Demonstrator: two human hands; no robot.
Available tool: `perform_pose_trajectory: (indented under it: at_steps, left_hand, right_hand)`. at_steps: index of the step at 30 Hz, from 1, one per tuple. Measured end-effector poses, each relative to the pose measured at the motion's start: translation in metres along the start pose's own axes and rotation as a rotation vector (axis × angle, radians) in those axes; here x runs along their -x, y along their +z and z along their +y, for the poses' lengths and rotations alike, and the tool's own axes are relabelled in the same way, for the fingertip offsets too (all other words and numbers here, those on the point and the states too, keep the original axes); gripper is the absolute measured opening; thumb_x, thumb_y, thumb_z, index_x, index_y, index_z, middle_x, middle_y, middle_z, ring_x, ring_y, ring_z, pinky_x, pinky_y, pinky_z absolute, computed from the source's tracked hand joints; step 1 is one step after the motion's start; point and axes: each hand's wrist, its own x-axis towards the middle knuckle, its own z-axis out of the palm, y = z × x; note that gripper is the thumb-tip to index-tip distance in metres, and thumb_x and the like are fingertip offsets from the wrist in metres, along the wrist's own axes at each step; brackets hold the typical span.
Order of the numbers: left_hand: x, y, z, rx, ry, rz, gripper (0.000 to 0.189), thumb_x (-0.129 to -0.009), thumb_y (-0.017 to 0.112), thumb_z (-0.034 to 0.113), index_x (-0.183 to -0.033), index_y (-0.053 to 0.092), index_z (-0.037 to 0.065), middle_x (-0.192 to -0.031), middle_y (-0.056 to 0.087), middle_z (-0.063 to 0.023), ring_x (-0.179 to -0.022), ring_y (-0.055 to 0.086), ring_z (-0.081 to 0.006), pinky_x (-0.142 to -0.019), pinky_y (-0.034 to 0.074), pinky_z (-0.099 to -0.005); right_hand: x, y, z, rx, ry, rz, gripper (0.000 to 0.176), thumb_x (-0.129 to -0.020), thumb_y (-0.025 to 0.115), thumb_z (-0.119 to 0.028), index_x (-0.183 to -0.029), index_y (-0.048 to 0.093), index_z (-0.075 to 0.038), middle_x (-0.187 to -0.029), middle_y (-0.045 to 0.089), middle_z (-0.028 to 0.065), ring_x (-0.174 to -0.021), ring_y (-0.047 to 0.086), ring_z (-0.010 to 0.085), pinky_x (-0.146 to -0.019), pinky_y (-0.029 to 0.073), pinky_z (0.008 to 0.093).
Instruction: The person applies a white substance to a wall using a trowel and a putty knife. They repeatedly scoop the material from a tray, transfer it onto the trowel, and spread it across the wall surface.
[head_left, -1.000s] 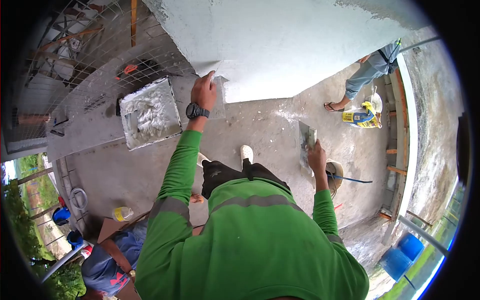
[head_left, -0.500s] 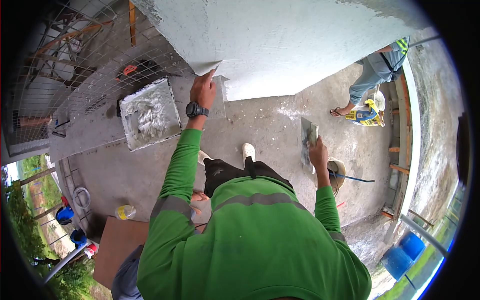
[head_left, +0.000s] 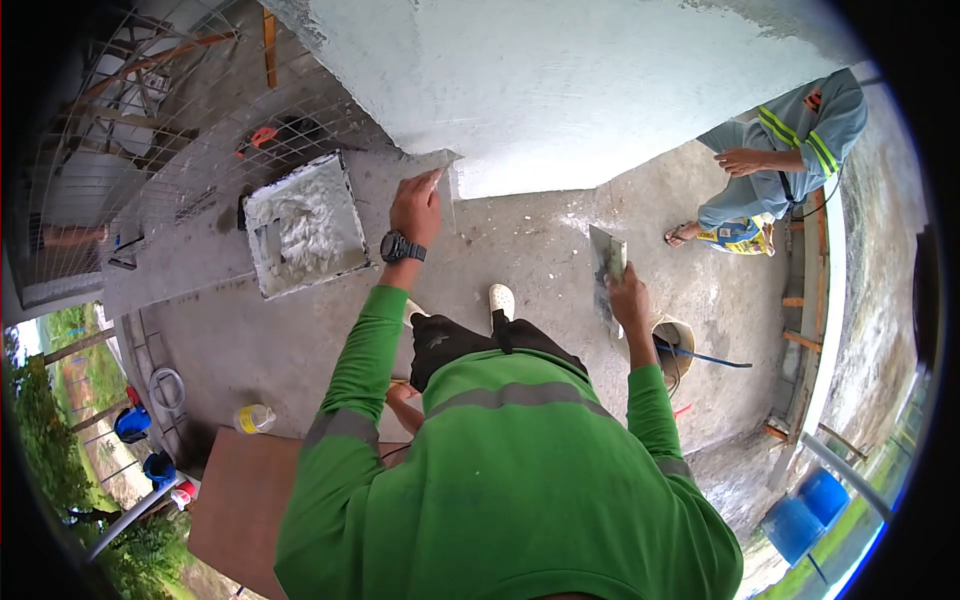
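Note:
My left hand (head_left: 416,208), with a dark watch on the wrist, is raised just below the left corner of the pale plastered surface (head_left: 530,100). Its fingers are pressed together, and anything between them is too small to make out. In my right hand (head_left: 628,302) is the handle of a flat trowel (head_left: 603,262), whose grey blade is held upright, away from the plastered surface. A square tray (head_left: 352,262) holding white plaster mix (head_left: 308,222) lies left of my left hand.
Wire mesh (head_left: 190,130) stands at the upper left. A bucket (head_left: 675,345) with a blue rod is beside my right forearm. Another person (head_left: 790,150) stands at the right by a yellow bag (head_left: 745,238). A brown board (head_left: 235,500) and clear bottle (head_left: 254,419) are lower left.
My left hand has moved down slightly from the surface's edge, its pointing finger drawn in. The trowel has shifted slightly left and up. More of the other person shows, one hand now visible.

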Motion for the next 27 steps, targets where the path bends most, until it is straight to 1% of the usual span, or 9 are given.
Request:
perform_pose_trajectory:
  at_steps: [3,4,6,11,13,15,22,24,27]
  left_hand:
    - [-0.022,-0.005,-0.012,-0.118,0.139,0.144,0.040,-0.076,0.062,0.000,-0.114,0.067,0.012,-0.107,0.067,-0.0046,-0.095,0.060,-0.0238,-0.084,0.051,-0.0343]
    - [-0.026,-0.006,-0.015,-0.116,0.142,0.145,0.040,-0.076,0.062,0.000,-0.114,0.067,0.012,-0.107,0.067,-0.0046,-0.095,0.060,-0.0238,-0.084,0.051,-0.0343]
    - [-0.031,-0.004,-0.018,-0.187,0.233,0.128,0.043,-0.076,0.064,0.001,-0.117,0.066,0.013,-0.108,0.066,-0.0030,-0.094,0.060,-0.0232,-0.083,0.051,-0.0335]
    - [-0.032,0.010,-0.028,-0.187,0.241,0.155,0.047,-0.075,0.066,0.000,-0.121,0.064,0.014,-0.110,0.065,-0.0026,-0.094,0.059,-0.0235,-0.082,0.051,-0.0330]
    - [-0.032,0.014,-0.031,-0.183,0.235,0.165,0.049,-0.075,0.066,0.000,-0.121,0.063,0.014,-0.110,0.064,-0.0029,-0.094,0.058,-0.0237,-0.082,0.051,-0.0331]
    - [-0.033,0.018,-0.031,-0.198,0.258,0.191,0.048,-0.077,0.065,0.000,-0.124,0.061,0.011,-0.105,0.064,-0.0035,-0.089,0.058,-0.0238,-0.079,0.052,-0.0329]
    - [-0.033,0.024,-0.034,-0.225,0.242,0.181,0.050,-0.076,0.066,0.000,-0.124,0.061,0.011,-0.105,0.063,-0.0031,-0.090,0.057,-0.0236,-0.079,0.052,-0.0332]
    - [-0.031,0.026,-0.036,-0.228,0.208,0.150,0.054,-0.074,0.067,0.001,-0.126,0.060,0.016,-0.109,0.064,-0.0031,-0.095,0.057,-0.0239,-0.083,0.052,-0.0337]
    - [-0.031,0.031,-0.039,-0.207,0.203,0.145,0.054,-0.074,0.067,0.001,-0.126,0.060,0.016,-0.109,0.063,-0.0030,-0.095,0.057,-0.0237,-0.083,0.052,-0.0337]
  right_hand:
    - [-0.001,-0.002,-0.008,-0.017,0.005,-0.020,0.053,-0.087,0.060,-0.031,-0.129,0.049,-0.001,-0.096,0.062,0.0320,-0.092,0.060,0.0484,-0.078,0.048,0.0525]
    - [0.000,-0.003,-0.011,-0.015,0.007,-0.013,0.053,-0.086,0.060,-0.032,-0.129,0.049,-0.001,-0.097,0.062,0.0319,-0.093,0.060,0.0481,-0.078,0.048,0.0522]
    - [0.002,-0.003,-0.011,-0.021,0.010,-0.004,0.054,-0.086,0.060,-0.032,-0.129,0.049,-0.001,-0.097,0.062,0.0319,-0.093,0.060,0.0479,-0.078,0.048,0.0522]
    - [0.008,-0.005,0.000,-0.028,0.011,-0.003,0.054,-0.086,0.062,-0.029,-0.129,0.049,0.001,-0.097,0.063,0.0318,-0.092,0.061,0.0476,-0.078,0.048,0.0516]
    - [0.010,-0.001,0.007,-0.033,0.012,0.045,0.054,-0.085,0.063,-0.027,-0.128,0.048,0.002,-0.096,0.063,0.0318,-0.091,0.061,0.0475,-0.077,0.048,0.0512]
    - [0.011,-0.001,0.012,-0.034,0.001,0.048,0.054,-0.085,0.063,-0.027,-0.128,0.049,0.002,-0.095,0.063,0.0316,-0.091,0.061,0.0475,-0.077,0.048,0.0512]
    - [0.011,0.001,0.016,-0.008,-0.047,0.079,0.052,-0.085,0.064,-0.026,-0.126,0.049,0.002,-0.093,0.063,0.0305,-0.089,0.061,0.0478,-0.076,0.048,0.0513]
    - [0.010,0.002,0.017,-0.010,-0.047,0.081,0.052,-0.085,0.064,-0.026,-0.126,0.050,0.001,-0.093,0.063,0.0304,-0.088,0.061,0.0477,-0.075,0.048,0.0513]
    - [0.009,0.003,0.016,-0.004,-0.048,0.084,0.051,-0.085,0.064,-0.026,-0.125,0.050,0.001,-0.093,0.063,0.0302,-0.088,0.061,0.0475,-0.075,0.048,0.0513]
